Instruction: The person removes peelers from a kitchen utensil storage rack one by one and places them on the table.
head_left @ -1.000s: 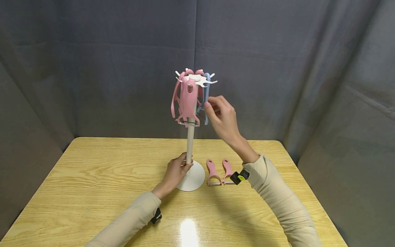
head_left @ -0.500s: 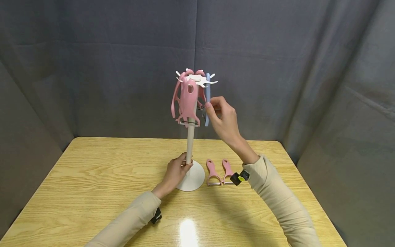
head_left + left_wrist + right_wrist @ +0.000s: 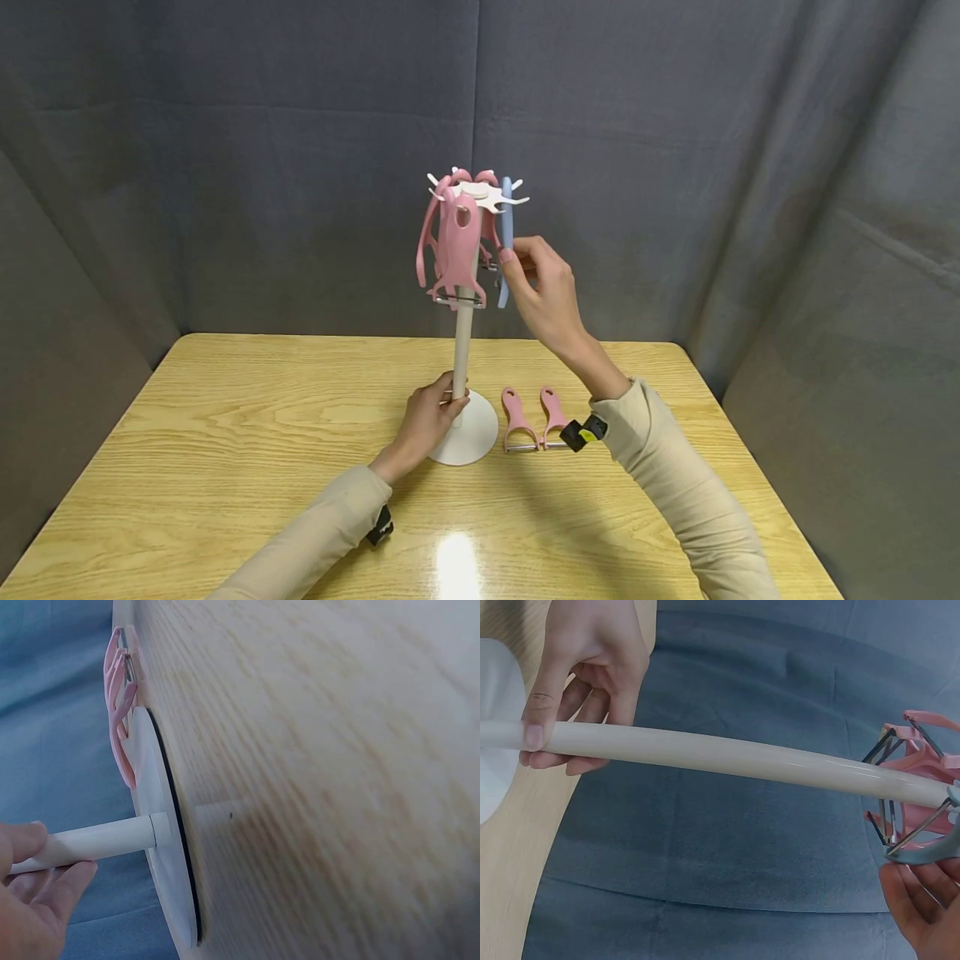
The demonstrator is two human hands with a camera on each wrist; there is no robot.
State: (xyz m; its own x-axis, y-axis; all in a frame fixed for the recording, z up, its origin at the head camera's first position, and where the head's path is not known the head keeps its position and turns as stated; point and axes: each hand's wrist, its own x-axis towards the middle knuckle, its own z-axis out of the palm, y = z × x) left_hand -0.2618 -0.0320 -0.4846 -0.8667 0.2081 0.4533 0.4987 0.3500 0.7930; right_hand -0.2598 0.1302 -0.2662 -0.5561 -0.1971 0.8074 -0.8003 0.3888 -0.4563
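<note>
A white stand carries a ring of hooks (image 3: 480, 195) on top of its pole (image 3: 464, 342). Low on the pole, just above the round base (image 3: 478, 437), my left hand (image 3: 426, 417) grips it with the thumb on the near side. My right hand (image 3: 551, 292) pinches a light blue peeler (image 3: 507, 218) between thumb and fingers. That peeler hangs upright at the right side of the hooks, seen edge-on in the head view; whether its hole is fully on a hook I cannot tell. Several pink peelers (image 3: 459, 250) hang around the other hooks, blades down.
Two pink peelers lie side by side on the wooden table (image 3: 300, 383), right of the base: one nearer the base (image 3: 514, 408) and one (image 3: 551, 407) partly behind the right wrist's black camera (image 3: 576, 435). Grey curtains (image 3: 315, 208) enclose the back and sides.
The blue peeler has turned to stand edge-on and shifted slightly right and down, with my right hand still pinching it. My left hand stays on the pole.
</note>
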